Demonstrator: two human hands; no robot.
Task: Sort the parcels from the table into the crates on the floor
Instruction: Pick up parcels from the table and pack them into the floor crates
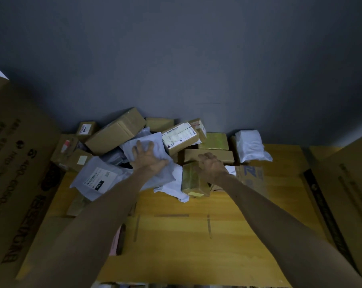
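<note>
So both hands are out over the wooden table (196, 235), reaching into the parcel pile at the far edge against the grey wall (176, 48). Left hand (148, 157) has its fingers spread wide and pressed onto a white poly mailer (143, 147), gripping the crumpled plastic. Right hand (212, 168) is curled over the top of a small tape-wrapped box (191, 180) near the front of the heap, fingers wrapped on its far edge. I count four pale poly bags, including a labelled grey mailer (94, 177) on the left and a puffy white bag (250, 146) far right. Cardboard boxes: around ten, hard to be exact since they overlap. Two big printed cartons flank the table, left one (13, 163) and right one (346, 183).
</note>
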